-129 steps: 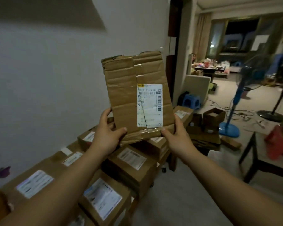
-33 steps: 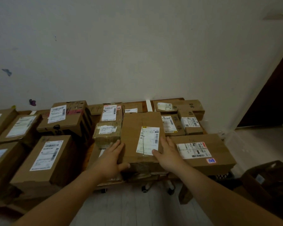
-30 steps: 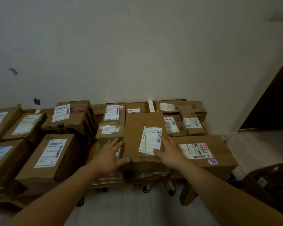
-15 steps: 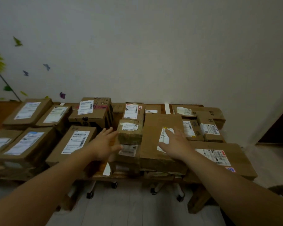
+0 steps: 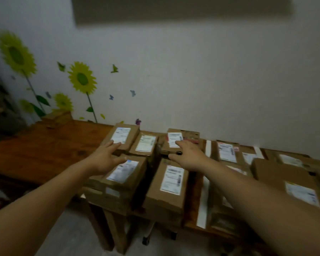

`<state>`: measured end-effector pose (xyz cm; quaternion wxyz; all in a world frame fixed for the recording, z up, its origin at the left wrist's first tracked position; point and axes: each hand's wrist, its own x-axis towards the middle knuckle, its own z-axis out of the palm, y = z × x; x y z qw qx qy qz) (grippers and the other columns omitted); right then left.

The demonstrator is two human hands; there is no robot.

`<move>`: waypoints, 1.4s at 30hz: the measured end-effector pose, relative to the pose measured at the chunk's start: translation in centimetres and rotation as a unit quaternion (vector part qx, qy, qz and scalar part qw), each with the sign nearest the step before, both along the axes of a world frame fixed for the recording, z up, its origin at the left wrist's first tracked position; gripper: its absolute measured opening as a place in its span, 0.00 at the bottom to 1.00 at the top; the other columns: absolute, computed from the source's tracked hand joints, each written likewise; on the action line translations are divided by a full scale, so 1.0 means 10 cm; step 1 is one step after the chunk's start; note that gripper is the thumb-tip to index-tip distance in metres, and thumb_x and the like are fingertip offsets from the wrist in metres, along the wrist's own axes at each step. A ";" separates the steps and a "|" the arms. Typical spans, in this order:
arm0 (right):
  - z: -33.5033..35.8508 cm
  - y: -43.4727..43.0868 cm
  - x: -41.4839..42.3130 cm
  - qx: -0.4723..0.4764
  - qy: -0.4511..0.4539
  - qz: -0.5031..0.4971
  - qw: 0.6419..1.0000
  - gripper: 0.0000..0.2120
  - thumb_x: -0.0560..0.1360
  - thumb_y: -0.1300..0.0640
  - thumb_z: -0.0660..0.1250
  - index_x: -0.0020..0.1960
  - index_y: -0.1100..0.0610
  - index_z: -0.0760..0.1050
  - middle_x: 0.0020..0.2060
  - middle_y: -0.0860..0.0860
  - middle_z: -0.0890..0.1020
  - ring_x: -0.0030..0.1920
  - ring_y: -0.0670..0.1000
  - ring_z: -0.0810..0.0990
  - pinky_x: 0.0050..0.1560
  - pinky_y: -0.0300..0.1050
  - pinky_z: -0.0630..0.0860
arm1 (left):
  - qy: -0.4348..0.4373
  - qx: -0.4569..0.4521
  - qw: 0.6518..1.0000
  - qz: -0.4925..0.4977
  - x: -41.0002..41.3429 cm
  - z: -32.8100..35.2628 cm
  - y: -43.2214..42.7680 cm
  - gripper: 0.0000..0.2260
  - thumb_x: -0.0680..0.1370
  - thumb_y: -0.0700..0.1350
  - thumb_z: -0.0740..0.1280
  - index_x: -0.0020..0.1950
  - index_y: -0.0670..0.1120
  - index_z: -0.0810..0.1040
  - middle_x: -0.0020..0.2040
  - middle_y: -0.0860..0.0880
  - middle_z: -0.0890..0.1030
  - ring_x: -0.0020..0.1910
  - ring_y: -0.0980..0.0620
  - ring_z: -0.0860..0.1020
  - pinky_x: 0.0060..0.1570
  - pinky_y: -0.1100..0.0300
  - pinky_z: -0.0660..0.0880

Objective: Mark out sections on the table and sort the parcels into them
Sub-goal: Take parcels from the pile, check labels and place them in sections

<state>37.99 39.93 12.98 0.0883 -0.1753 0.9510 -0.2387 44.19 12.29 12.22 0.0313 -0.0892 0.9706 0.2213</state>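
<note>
Fingers (image 5: 110, 146) of the left hand (image 5: 104, 160) lie straight and spread, gripping nothing. Those of the right hand (image 5: 190, 157) are also extended and empty, and blur makes it impossible to tell whether either set touches cardboard or only hovers. At twelve o'clock from the left fingertips sits the back-left parcel (image 5: 123, 134), its near edge just under them, while the palm hangs above the front-left parcel (image 5: 126, 180). The right fingertips point over the back-centre parcel (image 5: 183, 137), and the front-centre parcel (image 5: 169, 185) lies at six o'clock, below the wrist. All four cartons run their long axis roughly from six to twelve, label up, so a grasp would likely close across the short sides. At three o'clock from the right hand a white tape strip (image 5: 203, 198) runs front to back on the table (image 5: 35, 146), with more parcels beyond it. Bare wood stretches out at nine o'clock from the left hand. By that layout, the left hand looks nearer for the two left cartons and the right hand for the centre pair.
</note>
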 end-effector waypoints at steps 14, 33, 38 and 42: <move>-0.05 -2.80 -0.84 -0.003 -0.005 0.089 0.996 0.33 0.77 0.42 0.62 0.77 0.53 0.57 0.76 0.52 0.60 0.74 0.54 0.60 0.70 0.46 0.59 | -0.029 0.059 0.989 0.129 -0.18 -0.12 -2.82 0.33 0.76 0.58 0.63 0.77 0.53 0.53 0.78 0.48 0.48 0.77 0.44 0.43 0.74 0.47 0.48; -0.42 -6.71 -2.61 -0.029 -0.068 0.139 0.988 0.31 0.77 0.41 0.63 0.75 0.54 0.62 0.73 0.53 0.65 0.71 0.54 0.65 0.67 0.44 0.63 | -0.044 0.098 0.972 0.207 -1.55 -0.24 -6.62 0.33 0.76 0.61 0.63 0.77 0.54 0.54 0.77 0.47 0.54 0.75 0.42 0.55 0.71 0.40 0.57; -0.56 -7.61 -2.79 -0.045 -0.098 0.092 0.990 0.30 0.78 0.44 0.62 0.75 0.56 0.62 0.73 0.54 0.66 0.71 0.54 0.67 0.66 0.43 0.64 | -0.052 0.124 0.977 0.167 -1.95 -0.42 -7.61 0.33 0.75 0.61 0.64 0.77 0.54 0.56 0.76 0.47 0.58 0.74 0.43 0.58 0.71 0.42 0.59; -0.57 -8.16 -2.92 -0.051 -0.123 0.065 0.989 0.29 0.78 0.45 0.62 0.75 0.57 0.61 0.72 0.55 0.67 0.69 0.54 0.68 0.63 0.42 0.65 | -0.064 0.130 0.978 0.149 -2.33 -0.43 -8.16 0.31 0.77 0.57 0.63 0.77 0.52 0.56 0.77 0.47 0.56 0.75 0.44 0.56 0.73 0.45 0.56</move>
